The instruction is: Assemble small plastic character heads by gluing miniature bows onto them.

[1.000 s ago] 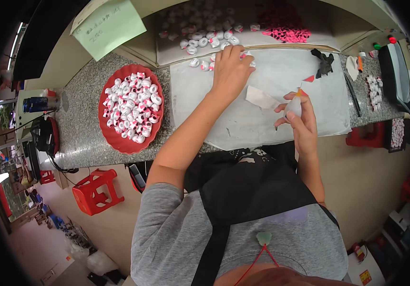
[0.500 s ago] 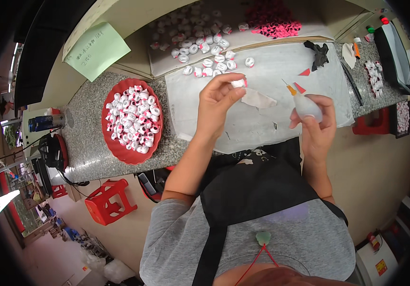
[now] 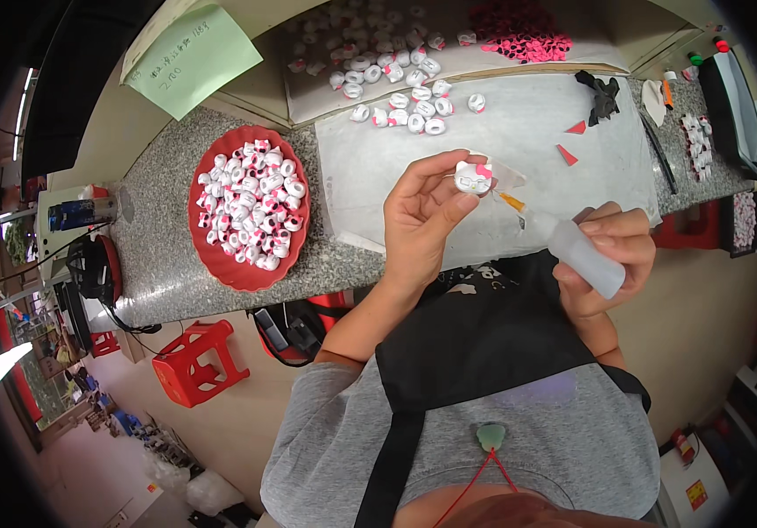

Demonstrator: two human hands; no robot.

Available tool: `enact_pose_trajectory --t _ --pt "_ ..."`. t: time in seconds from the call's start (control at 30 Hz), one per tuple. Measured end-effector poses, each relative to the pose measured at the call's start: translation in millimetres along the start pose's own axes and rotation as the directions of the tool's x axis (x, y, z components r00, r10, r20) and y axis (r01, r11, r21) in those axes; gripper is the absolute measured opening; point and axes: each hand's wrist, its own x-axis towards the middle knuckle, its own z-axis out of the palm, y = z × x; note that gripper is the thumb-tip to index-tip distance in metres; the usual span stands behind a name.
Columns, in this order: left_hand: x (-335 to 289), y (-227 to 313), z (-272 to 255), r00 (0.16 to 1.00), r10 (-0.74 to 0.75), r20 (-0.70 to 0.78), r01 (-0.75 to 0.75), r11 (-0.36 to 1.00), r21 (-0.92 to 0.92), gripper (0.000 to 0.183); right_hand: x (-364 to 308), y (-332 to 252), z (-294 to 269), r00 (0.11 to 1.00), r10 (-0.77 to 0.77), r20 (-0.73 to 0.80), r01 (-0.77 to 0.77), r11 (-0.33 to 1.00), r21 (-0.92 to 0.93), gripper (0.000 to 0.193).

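My left hand (image 3: 427,216) pinches a small white cat-head piece (image 3: 473,178) with a pink bow between thumb and fingers, its front showing. A pale cloth scrap (image 3: 503,172) lies just behind it. My right hand (image 3: 612,255) is wrapped round a translucent squeeze bottle (image 3: 585,258), tilted so that its orange tip (image 3: 511,201) points at the cat head. From here I cannot tell whether the needle end touches the piece. Several similar white cat heads (image 3: 424,108) lie on the white paper (image 3: 361,167) beyond my hands.
A red scalloped bowl (image 3: 246,283) full of cat heads stands at the left. Pink pieces (image 3: 532,48) are heaped on the shelf. Red scraps (image 3: 567,156) and a crumpled black cloth (image 3: 599,95) lie at the right. A red stool (image 3: 198,365) stands below the counter.
The bottle has swung from upright to tilted, its tip now by the cat head. My left hand has turned the piece and moved it slightly right and nearer.
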Motion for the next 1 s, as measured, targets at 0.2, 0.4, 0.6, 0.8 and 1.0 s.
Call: enact_pose_trajectory --t 0.2,0.4,0.6,0.8,1.0 --pt "-0.3 -0.5 -0.9 1.0 0.009 0.009 -0.009 1.0 0.003 0.035 1.1 -3.2 -0.6 0.995 -0.031 0.093 0.032 0.999 -0.006 0.039" --pt "-0.9 -0.1 -0.2 1.0 -0.01 0.007 0.01 1.0 0.016 0.034 0.7 -3.7 0.5 0.996 -0.013 0.093 0.012 1.0 0.008 0.038" --pt "-1.0 -1.8 0.9 1.0 -0.022 0.0 0.022 1.0 0.016 0.035 -0.7 -2.7 -1.4 0.994 -0.033 0.107 0.031 0.999 0.016 0.039" --pt "-0.8 -3.0 0.7 1.0 -0.021 0.001 0.021 1.0 -0.003 0.034 1.2 -4.0 -3.0 0.991 -0.05 0.127 0.046 0.998 0.033 0.038" --pt "-1.2 -2.0 1.8 0.999 -0.033 -0.01 0.033 0.999 -0.036 0.034 1.5 -3.4 -4.1 0.99 -0.076 0.119 0.075 0.997 0.014 0.037"
